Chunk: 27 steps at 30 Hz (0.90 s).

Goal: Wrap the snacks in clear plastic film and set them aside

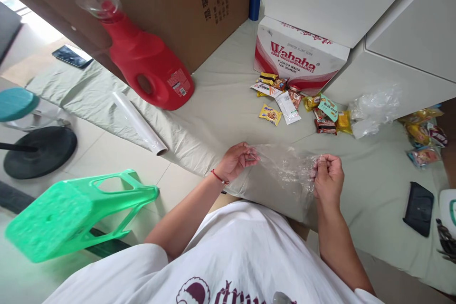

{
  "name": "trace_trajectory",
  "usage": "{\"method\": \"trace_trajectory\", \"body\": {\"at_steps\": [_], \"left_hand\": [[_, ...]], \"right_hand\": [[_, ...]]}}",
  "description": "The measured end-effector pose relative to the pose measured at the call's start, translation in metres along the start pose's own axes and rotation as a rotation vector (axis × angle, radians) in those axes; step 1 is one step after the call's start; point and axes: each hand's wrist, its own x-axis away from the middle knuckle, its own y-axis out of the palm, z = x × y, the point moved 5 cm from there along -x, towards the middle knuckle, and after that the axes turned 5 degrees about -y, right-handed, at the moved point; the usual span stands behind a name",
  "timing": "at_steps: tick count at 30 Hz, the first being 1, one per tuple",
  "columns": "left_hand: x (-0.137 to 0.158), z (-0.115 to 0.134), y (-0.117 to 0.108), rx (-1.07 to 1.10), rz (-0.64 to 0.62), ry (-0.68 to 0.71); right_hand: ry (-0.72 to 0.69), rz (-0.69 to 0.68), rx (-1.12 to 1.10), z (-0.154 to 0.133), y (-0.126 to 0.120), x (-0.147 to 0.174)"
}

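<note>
A clear plastic bag [281, 164] is stretched between my two hands above the near edge of the cloth-covered surface [221, 118]. Its left end is pinched in the fingers of my left hand [237, 161], which has a red string bracelet on the wrist. The right end is bunched in my right hand [328, 175], thumb pressed against the curled fingers. No contents show inside the bag. Beyond my hands lie small wrapped snacks [270, 114] in two loose groups. Beside them is a crumpled heap of clear plastic bags [374, 109].
A Wahaha carton [299, 57] stands behind the snacks. To the left are a large red bottle [153, 66] and a roll of clear film [138, 123]. More packaged snacks [423, 135] and a black tray-like object [419, 209] lie right. A green stool [71, 213] is at lower left.
</note>
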Motion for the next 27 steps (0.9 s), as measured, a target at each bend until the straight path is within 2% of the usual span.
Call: {"method": "trace_trajectory", "body": {"at_steps": [3, 5, 7, 10, 14, 16, 20, 24, 27], "left_hand": [[-0.006, 0.006, -0.005, -0.064, 0.082, -0.022], [-0.003, 0.003, -0.003, -0.113, 0.144, -0.069], [0.005, -0.005, 0.001, -0.166, 0.210, -0.117], [0.025, -0.018, 0.007, -0.196, 0.315, -0.153], [0.057, -0.026, 0.005, -0.134, 0.428, -0.137], [0.071, -0.026, 0.006, -0.121, 0.398, -0.141], [0.084, -0.030, 0.023, -0.209, 0.212, -0.189], [0.063, -0.037, 0.041, -0.343, 0.168, -0.145], [0.034, -0.043, 0.037, -0.290, 0.262, -0.145]], "right_hand": [[0.169, -0.007, -0.096, 0.007, 0.003, 0.001], [0.278, -0.006, -0.177, 0.011, 0.009, 0.006], [0.328, 0.010, -0.234, 0.013, 0.015, 0.011], [0.323, 0.058, -0.278, 0.012, 0.022, 0.020], [0.221, 0.093, -0.242, 0.005, 0.029, 0.027], [0.144, 0.094, -0.214, -0.001, 0.033, 0.030], [0.020, 0.054, -0.161, -0.011, 0.045, 0.036], [0.028, 0.025, -0.209, -0.008, 0.057, 0.034], [0.068, 0.099, -0.249, 0.006, 0.049, 0.017]]}}
